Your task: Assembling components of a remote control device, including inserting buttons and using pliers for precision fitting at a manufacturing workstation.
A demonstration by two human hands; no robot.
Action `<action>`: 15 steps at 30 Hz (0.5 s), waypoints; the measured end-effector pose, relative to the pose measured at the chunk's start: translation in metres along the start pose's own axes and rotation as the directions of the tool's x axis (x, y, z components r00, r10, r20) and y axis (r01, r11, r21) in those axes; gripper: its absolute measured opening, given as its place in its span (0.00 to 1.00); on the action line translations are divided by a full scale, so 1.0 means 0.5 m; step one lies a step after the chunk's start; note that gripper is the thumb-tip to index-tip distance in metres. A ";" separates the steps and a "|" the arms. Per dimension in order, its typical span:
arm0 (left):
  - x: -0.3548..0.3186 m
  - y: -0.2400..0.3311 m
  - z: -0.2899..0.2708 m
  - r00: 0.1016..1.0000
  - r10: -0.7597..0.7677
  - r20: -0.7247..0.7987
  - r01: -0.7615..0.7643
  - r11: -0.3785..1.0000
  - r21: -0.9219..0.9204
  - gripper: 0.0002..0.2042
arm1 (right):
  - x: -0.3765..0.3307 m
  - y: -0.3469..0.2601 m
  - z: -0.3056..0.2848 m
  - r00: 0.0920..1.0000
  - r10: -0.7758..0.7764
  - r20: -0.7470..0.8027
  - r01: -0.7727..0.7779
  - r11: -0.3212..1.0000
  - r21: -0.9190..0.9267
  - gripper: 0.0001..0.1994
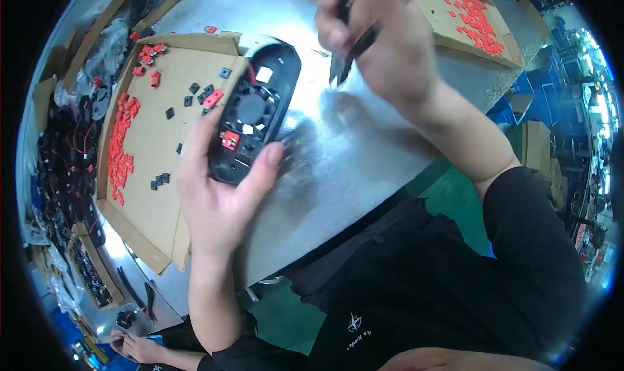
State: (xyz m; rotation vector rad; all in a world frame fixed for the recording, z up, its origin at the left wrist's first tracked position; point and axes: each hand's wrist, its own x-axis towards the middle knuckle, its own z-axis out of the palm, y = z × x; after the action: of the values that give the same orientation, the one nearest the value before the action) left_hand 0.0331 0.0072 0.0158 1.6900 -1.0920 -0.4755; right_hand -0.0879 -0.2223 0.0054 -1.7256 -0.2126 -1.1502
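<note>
My left hand [218, 199] grips an oblong black plastic housing [284, 72], fingers along its left side and thumb on the near right edge. The housing tilts over the edge of a cardboard tray, its inner side facing up. Inside it sit a small round black fan [252, 109], a red switch-like part [229, 140] toward the near end and a white patch near the far end. Up and to the right, apart from the housing, my right hand [387, 49] is closed around a dark hand tool [354, 52] with narrow ends; motion blurs it, so its exact kind is unclear.
The cardboard tray [170, 244] on the left holds many red parts and several small black squares. Another tray [513, 51] of red pieces stands at far right. Wired black fans [68, 143] pile up at far left. Black-handled pliers [150, 301] lie near a co-worker's hands [138, 346].
</note>
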 end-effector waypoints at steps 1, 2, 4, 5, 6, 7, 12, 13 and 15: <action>-0.005 -0.015 -0.004 0.998 -0.015 0.067 0.009 0.996 0.089 0.30 | 0.010 -0.020 0.002 0.998 0.050 -0.043 -0.037 0.967 0.253 0.25; -0.010 -0.034 0.001 0.986 0.124 0.111 -0.138 0.982 0.126 0.27 | 0.035 -0.060 0.010 0.992 0.101 -0.072 -0.053 0.870 0.490 0.30; -0.008 -0.019 0.028 0.947 0.232 0.224 -0.280 0.936 0.212 0.27 | 0.037 -0.148 0.059 0.914 0.344 -0.216 -0.216 0.861 0.461 0.39; 0.003 0.003 0.050 0.934 0.205 0.292 -0.271 0.939 0.209 0.27 | 0.039 -0.145 0.053 0.916 0.332 -0.226 -0.208 0.873 0.441 0.39; 0.005 0.007 0.061 0.922 0.235 0.307 -0.313 0.920 0.236 0.26 | 0.025 -0.120 0.066 0.956 0.268 -0.121 -0.163 0.826 0.539 0.36; 0.009 0.010 0.071 0.908 0.266 0.323 -0.356 0.897 0.261 0.24 | 0.009 -0.091 0.080 0.982 0.187 -0.024 -0.130 0.763 0.633 0.33; 0.006 -0.018 0.067 0.899 0.303 0.315 -0.350 0.931 0.104 0.15 | -0.028 -0.035 0.143 0.961 -0.276 -0.007 0.234 0.801 0.551 0.35; 0.005 -0.015 0.066 0.892 0.307 0.333 -0.360 0.927 0.109 0.13 | -0.035 -0.035 0.146 0.970 -0.241 -0.014 0.210 0.812 0.544 0.35; 0.005 -0.007 0.072 0.895 0.291 0.339 -0.358 0.921 0.154 0.13 | -0.040 -0.033 0.144 0.984 -0.177 -0.017 0.158 0.829 0.536 0.34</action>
State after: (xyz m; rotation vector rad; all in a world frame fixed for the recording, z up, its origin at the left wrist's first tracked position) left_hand 0.0095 -0.0141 -0.0013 1.6002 -1.6785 -0.4259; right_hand -0.0660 -0.1494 -0.0021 -1.2394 -0.6576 -1.0578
